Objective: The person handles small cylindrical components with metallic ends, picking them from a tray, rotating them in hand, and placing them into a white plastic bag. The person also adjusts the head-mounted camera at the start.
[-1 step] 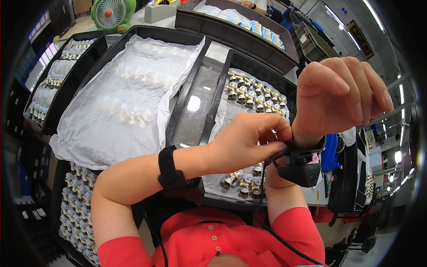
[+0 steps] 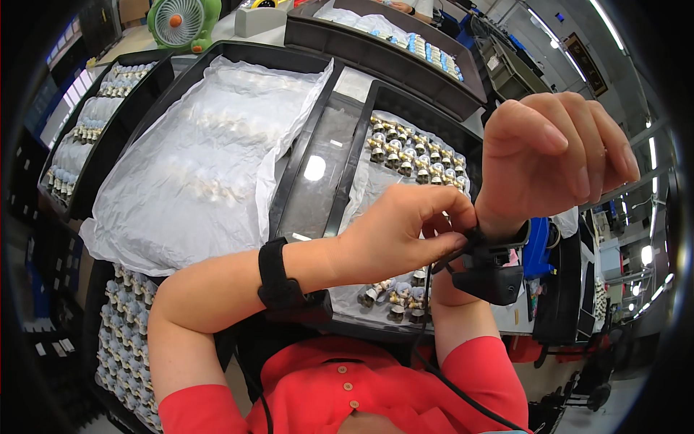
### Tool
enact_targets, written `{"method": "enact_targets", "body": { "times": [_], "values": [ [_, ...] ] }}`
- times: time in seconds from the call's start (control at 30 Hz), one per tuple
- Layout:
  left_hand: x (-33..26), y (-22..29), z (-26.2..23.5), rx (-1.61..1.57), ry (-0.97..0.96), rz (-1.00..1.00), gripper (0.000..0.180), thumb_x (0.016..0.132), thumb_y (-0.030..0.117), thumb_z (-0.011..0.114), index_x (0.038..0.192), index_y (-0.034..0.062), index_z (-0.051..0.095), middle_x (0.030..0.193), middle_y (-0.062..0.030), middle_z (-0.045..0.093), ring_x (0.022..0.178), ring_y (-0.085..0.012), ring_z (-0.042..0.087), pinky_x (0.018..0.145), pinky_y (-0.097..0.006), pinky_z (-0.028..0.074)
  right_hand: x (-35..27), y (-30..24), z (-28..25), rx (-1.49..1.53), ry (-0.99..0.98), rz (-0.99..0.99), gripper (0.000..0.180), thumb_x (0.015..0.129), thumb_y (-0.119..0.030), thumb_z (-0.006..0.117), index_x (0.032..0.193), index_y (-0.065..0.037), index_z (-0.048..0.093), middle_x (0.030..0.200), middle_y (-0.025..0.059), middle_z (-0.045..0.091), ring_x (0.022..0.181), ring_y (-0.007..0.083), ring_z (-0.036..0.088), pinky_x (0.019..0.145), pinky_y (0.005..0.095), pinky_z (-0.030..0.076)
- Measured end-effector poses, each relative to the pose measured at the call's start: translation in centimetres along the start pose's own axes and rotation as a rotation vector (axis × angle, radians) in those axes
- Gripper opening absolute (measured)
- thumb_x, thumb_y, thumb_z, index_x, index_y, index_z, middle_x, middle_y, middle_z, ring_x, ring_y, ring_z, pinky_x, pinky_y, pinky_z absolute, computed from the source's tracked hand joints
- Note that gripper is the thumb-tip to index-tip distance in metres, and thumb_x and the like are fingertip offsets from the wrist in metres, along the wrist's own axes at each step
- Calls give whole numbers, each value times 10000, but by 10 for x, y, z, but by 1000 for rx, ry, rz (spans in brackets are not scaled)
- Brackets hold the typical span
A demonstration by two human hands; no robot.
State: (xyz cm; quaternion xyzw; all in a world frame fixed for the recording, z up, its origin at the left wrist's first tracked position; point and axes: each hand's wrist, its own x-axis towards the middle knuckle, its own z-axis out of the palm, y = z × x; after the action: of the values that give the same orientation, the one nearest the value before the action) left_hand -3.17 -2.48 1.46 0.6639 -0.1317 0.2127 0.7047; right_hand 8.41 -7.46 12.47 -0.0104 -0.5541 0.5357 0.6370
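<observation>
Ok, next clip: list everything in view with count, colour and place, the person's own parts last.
figurines: many, small, pale and gold, in rows in the right tray
trays: several, black, across the bench
white sheet: one, covering the left-centre tray
desk fan: one, green, top left
wrist device: one, black, strapped on the right wrist, cable hanging down
wristband: one, black, on the left wrist
red shirt: one, bottom centre
left hand: fingers pinching at the wrist device strap
right hand: raised, fingers loosely curled, holding nothing
</observation>
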Motion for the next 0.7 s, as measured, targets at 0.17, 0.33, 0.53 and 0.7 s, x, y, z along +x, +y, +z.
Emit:
{"method": "enact_targets", "body": {
  "times": [0.17, 0.33, 0.53, 0.7],
  "values": [
    [-3, 9, -3, 81, -10, 7, 95, 794, -47, 576, 868, 4, 545, 849, -32, 586, 734, -67, 578, 648, -212, 453, 1, -1, -3, -90, -10, 41, 113, 800, -183, 620, 688, -169, 624, 561, -68, 528, 618, 55, 528, 819, 273, 392],
    [-3, 4, -3, -159, 56, -92, 115, 810, -36, 552, 916, -3, 524, 897, -40, 563, 774, -62, 569, 680, -193, 460, -4, -5, -14, 28, 104, -118, 125, 823, -215, 584, 712, -175, 623, 562, -82, 509, 635, 53, 514, 844, 283, 368],
    [0, 9, -2, -405, -52, -210, 259, 832, 29, 573, 1077, 9, 493, 1015, -32, 510, 849, -84, 550, 772, -232, 459, -3, -5, -15, -131, 0, -35, 109, 831, -219, 584, 739, -181, 629, 585, -85, 522, 645, 47, 512, 848, 268, 365],
    [1, -1, -3, -437, -108, -186, 271, 832, 87, 616, 1065, 26, 491, 982, -9, 496, 811, -78, 543, 754, -225, 451, -3, -5, -15, -225, -48, 4, 131, 836, -231, 546, 751, -175, 628, 604, -70, 522, 685, 66, 512, 869, 272, 344]
  ]
}}
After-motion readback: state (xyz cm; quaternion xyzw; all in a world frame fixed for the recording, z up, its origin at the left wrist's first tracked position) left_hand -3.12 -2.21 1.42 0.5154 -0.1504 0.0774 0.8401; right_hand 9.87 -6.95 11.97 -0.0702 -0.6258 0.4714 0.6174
